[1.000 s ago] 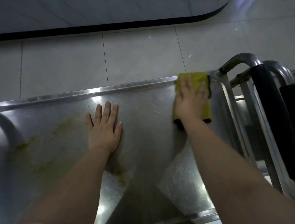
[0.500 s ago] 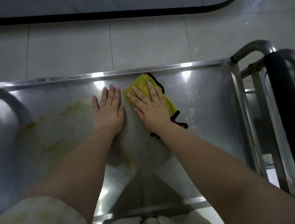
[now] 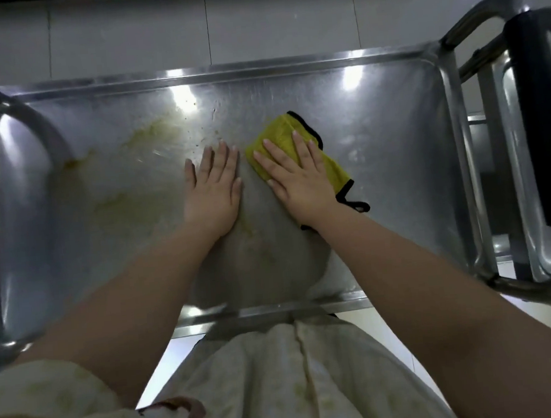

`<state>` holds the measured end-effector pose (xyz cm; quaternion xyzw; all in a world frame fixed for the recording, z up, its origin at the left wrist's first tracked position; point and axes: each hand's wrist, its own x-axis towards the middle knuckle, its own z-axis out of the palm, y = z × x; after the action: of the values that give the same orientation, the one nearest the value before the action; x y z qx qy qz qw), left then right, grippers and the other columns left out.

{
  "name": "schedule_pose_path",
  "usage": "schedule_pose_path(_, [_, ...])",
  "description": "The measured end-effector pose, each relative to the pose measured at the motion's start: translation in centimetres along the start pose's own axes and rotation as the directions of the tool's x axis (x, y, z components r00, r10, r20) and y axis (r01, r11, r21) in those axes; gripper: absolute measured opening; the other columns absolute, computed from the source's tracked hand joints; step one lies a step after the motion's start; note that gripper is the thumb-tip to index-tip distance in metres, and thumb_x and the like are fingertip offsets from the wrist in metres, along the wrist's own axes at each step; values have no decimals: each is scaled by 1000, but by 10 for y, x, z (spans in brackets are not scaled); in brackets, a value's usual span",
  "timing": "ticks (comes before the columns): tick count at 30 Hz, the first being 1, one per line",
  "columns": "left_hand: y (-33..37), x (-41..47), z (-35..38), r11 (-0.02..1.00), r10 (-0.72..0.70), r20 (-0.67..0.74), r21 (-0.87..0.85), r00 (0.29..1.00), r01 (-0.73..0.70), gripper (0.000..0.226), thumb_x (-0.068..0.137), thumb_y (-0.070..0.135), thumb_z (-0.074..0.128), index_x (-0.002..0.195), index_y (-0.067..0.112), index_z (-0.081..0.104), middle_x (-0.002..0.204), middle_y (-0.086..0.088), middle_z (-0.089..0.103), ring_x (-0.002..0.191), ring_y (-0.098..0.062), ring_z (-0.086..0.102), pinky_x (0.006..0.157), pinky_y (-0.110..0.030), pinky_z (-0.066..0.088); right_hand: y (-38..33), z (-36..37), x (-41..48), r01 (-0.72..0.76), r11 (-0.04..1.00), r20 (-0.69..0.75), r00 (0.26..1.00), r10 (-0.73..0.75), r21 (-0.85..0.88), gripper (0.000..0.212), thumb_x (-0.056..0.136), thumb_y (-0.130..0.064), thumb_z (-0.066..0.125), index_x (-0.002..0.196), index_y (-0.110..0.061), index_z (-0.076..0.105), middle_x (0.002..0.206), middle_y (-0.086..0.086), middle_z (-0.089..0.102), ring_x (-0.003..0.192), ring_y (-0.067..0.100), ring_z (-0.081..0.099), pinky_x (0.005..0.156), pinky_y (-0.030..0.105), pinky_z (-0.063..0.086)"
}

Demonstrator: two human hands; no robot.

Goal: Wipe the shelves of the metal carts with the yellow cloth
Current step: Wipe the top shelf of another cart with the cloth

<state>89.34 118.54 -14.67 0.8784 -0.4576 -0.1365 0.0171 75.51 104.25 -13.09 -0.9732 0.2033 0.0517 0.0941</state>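
Shelf (image 3: 396,166) is spanned across the view, with floor (image 3: 122,33) behind its far rim. Cloth (image 3: 281,132) is laid on the shelf, just right of shelf centre. Right hand (image 3: 298,180) is pressed flat on the cloth's near part; the cloth's far corner is left uncovered. Left hand (image 3: 213,187) is laid flat on the bare shelf, just beside the cloth's left edge. Stain (image 3: 149,136) is spread over the shelf's left half. Handle (image 3: 30,122) is arched over the shelf's left end. Grip (image 3: 543,115) is placed beyond the shelf's right end.
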Motion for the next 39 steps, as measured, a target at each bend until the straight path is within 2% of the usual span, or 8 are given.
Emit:
schedule_pose_path(4, [-2,0,3,1000,15,-14,16,1000,-15,56,102,37,19,155,23,6,163,1,4,149,-23,0,118,-52,-4,-9,12,-73,247,969,-25,969,-247,-4,49,101,-38,38,150,-35,30,158,-9,27,147,38,14,119,53,11])
schedule_pose_path(8, [-1,-2,4,1000,14,-27,4,1000,-14,56,102,37,18,155,23,6,163,2,3,149,-23,0,118,-51,-4,-7,25,-140,527,850,10,850,-527,6,46,102,-36,41,148,-36,37,155,-13,31,146,35,19,116,52,23])
schedule_pose_path(14, [-4,-10,6,1000,10,-21,22,1000,-10,57,101,39,13,155,24,1,163,1,-1,149,-21,-5,119,-50,-5,5,26,-133,691,718,120,709,-695,79,53,101,-37,46,151,-39,28,160,-13,22,149,33,6,119,53,11])
schedule_pose_path(22, [-1,-2,5,999,31,-37,21,999,-30,59,99,41,16,155,22,11,163,0,6,149,-23,2,119,-49,-4,66,-5,-31,610,791,131,781,-611,50,50,100,-39,38,149,-37,31,158,-10,24,148,35,8,119,52,7])
schedule_pose_path(29, [-2,0,5,1000,-4,-39,8,999,4,59,99,45,19,155,30,10,162,5,6,149,-18,0,119,-46,-4,124,-37,104,234,972,40,971,-235,34,51,100,-43,34,150,-33,29,159,-4,24,147,41,8,119,52,6])
schedule_pose_path(33, [-1,2,4,999,-31,-31,32,999,32,56,99,48,17,153,40,5,162,8,5,149,-18,0,119,-43,-8,122,-34,118,85,996,-14,996,-85,0,51,101,-43,29,151,-37,23,161,-9,18,148,38,1,119,48,-1])
schedule_pose_path(35, [0,3,3,999,-44,-32,23,999,44,56,99,48,19,153,41,7,162,8,6,149,-18,3,119,-43,-6,113,-29,97,105,994,-8,994,-106,-23,51,102,-41,31,152,-37,22,160,-10,19,148,37,4,119,48,-1])
schedule_pose_path(39, [4,4,-1,999,-37,-15,40,999,37,57,97,44,19,153,38,10,162,4,11,149,-22,7,118,-45,-3,104,-19,9,350,937,29,936,-350,-15,51,100,-33,41,150,-34,30,157,-8,27,147,36,15,119,51,9])
